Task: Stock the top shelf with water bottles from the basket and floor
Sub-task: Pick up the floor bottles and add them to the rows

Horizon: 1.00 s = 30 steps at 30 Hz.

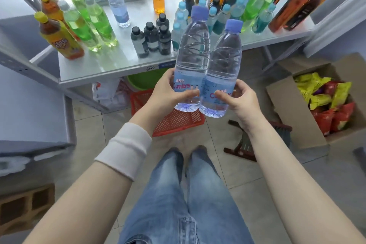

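Your left hand (168, 93) wraps its fingers round the label of one water bottle (192, 51), and your right hand (237, 101) grips a second bottle (225, 61) touching it (both upright). Below your hands sits the red basket (178, 123); just beyond them is the shelf (118, 63).

Red basket (178, 123) partly behind water bottles (191, 53)

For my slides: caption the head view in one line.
Left hand grips one water bottle, right hand grips a second bottle, both upright before the crowded shelf.
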Available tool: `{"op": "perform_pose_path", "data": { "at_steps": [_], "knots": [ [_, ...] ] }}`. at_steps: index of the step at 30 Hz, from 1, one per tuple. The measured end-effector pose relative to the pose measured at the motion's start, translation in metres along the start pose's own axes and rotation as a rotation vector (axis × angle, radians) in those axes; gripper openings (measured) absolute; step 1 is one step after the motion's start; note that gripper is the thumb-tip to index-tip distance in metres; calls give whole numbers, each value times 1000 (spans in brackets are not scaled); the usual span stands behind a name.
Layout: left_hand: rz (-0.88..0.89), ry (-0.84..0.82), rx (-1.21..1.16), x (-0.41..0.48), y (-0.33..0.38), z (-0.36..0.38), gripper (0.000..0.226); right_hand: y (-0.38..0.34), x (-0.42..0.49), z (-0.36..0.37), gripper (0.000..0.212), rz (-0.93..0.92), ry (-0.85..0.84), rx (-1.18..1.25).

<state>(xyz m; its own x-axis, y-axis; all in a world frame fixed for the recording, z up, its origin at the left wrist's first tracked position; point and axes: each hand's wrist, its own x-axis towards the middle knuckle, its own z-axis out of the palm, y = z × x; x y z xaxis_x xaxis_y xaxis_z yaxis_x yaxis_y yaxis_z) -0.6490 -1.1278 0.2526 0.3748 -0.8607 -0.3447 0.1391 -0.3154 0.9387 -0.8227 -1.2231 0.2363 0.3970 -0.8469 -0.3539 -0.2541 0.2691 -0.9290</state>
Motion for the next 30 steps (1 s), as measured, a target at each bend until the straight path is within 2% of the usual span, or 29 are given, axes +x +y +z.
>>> {"op": "perform_pose_path", "data": {
  "at_steps": [4, 13, 20, 25, 30],
  "knots": [
    [-16, 1, -2, 19, 3, 23, 59, -4, 19, -24, 51, -9, 1, -42],
    [-9, 124, -31, 60, 27, 86, 59, -31, 77, -86, 50, -68, -83, -100],
    [105, 184, -33, 80, 71, 79, 57, -82, 107, -84, 52, -180, -130, -69],
    [231, 204, -22, 89, 118, 55, 67, -132, 120, -67, 62, -291, -148, -28],
    [348, 219, -42, 95, 164, 36, 63, -186, 127, -55, 83, -424, -150, -37]
  ]
}}
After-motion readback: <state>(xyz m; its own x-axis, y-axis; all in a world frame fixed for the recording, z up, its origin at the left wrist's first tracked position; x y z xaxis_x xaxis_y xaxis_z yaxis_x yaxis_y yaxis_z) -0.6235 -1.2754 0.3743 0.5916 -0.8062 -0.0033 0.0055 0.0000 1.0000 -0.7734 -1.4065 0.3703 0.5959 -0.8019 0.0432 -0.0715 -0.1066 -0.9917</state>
